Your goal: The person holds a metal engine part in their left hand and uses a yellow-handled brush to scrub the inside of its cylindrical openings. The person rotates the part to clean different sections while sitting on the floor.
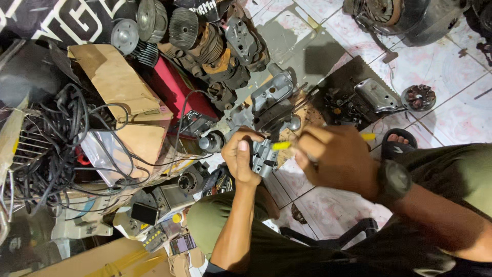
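Carburetor body (265, 155), grey metal, sits clamped in the left hand (241, 159); just beside it, the right hand (333, 156) grips a yellow-handled tool (282, 145) touching it.

A flattened brown cardboard box (115, 77) is seen at upper left, with a second brown cardboard piece (141, 141) just below it. A black banner with white lettering (56, 18) fills the top left corner. A further cardboard sheet (97, 259) lies at the bottom left edge.
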